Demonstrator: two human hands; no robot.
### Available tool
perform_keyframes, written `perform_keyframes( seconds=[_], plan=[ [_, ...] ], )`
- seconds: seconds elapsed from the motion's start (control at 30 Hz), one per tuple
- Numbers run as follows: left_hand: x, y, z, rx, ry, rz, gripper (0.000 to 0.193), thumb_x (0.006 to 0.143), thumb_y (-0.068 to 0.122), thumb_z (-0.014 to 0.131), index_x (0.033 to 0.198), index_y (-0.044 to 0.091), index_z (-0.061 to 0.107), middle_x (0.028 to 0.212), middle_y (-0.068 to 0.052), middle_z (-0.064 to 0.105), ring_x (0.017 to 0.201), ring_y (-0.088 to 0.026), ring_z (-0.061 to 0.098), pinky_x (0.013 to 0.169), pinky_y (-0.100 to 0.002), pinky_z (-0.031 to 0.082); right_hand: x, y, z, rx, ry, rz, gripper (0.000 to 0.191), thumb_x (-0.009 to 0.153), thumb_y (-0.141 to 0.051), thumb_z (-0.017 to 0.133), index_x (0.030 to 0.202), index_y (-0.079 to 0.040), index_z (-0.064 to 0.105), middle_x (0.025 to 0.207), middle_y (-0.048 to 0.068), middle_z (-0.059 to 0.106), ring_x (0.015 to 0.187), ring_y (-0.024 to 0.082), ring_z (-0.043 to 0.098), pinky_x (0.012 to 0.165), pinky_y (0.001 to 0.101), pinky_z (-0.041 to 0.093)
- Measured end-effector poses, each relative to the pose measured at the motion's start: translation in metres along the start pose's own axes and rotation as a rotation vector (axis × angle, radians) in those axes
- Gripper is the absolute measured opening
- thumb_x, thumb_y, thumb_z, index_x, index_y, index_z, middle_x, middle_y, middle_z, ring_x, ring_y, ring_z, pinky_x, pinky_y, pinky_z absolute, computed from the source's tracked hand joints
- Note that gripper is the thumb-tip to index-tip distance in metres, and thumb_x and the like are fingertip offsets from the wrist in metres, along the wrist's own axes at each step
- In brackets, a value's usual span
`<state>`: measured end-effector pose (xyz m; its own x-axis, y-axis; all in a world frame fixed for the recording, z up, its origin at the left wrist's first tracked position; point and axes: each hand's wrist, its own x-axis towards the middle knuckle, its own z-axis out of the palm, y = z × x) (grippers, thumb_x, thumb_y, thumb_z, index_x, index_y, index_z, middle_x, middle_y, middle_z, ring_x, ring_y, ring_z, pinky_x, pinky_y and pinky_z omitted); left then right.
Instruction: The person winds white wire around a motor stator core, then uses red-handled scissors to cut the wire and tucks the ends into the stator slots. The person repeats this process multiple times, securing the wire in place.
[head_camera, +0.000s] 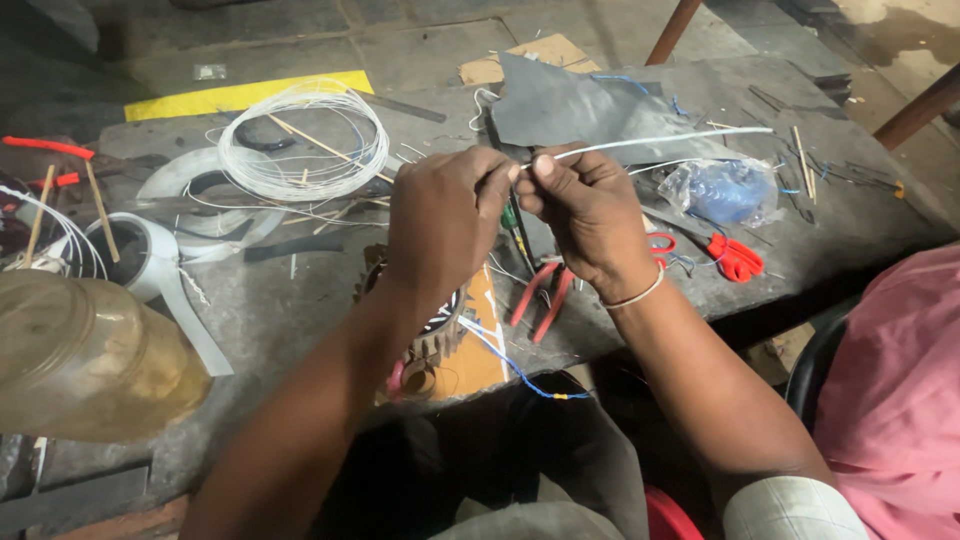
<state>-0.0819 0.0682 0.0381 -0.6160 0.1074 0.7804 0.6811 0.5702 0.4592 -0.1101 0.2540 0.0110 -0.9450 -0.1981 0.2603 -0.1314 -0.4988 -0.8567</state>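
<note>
A person seated at a cluttered grey worktop holds a thin white sleeve of tubing between both hands, seen from a head-worn camera looking down. The right hand pinches the near end of the tubing between thumb and forefinger, its grip clenched on that end. The left hand sits just beside it, almost touching, its fingers closed on what looks like a thin dark tool with a green band; how exactly it bears on the tubing cannot be told. From the right grip, the tubing's long axis runs away to the right and slightly up, its free end floating over a dark sheet well beyond the knuckles. The right hand is therefore the nearer one along its length; the left meets it only at the pinched tip.

Below the grips lie red-handled pliers, and further right of them red-handled scissors and a crumpled blue plastic bag. Left of the left hand rests a coil of white wire; a toothed metal gear sits beneath the left wrist. A person in pink sits at the right.
</note>
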Motion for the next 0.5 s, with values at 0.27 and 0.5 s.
perform_keyframes(
  seconds=[0.27, 0.5],
  plan=[
    [-0.005, -0.005, -0.006, -0.147, -0.158, -0.290, 0.025, 0.095, 0.016, 0.065, 0.118, 0.008, 0.071, 0.088, -0.019, 0.073, 0.078, -0.035, 0.074, 0.072, -0.043, 0.056, 0.004, 0.010, 0.002, -0.032, 0.066, 0.029, 0.012, 0.098, -0.009, 0.072, 0.105, 0.000, 0.070, 0.091, 0.009, 0.072, 0.077, 0.014, 0.068, 0.073, 0.0266, 0.056],
    [-0.010, -0.011, -0.013, 0.003, -0.208, -0.243, 0.017, 0.096, 0.019, 0.068, 0.111, 0.011, 0.075, 0.088, -0.021, 0.074, 0.081, -0.038, 0.072, 0.072, -0.045, 0.055, 0.006, 0.014, 0.004, -0.047, 0.043, 0.033, 0.013, 0.098, -0.009, 0.072, 0.104, 0.001, 0.069, 0.090, 0.009, 0.072, 0.078, 0.016, 0.068, 0.073, 0.0275, 0.056]
  ],
)
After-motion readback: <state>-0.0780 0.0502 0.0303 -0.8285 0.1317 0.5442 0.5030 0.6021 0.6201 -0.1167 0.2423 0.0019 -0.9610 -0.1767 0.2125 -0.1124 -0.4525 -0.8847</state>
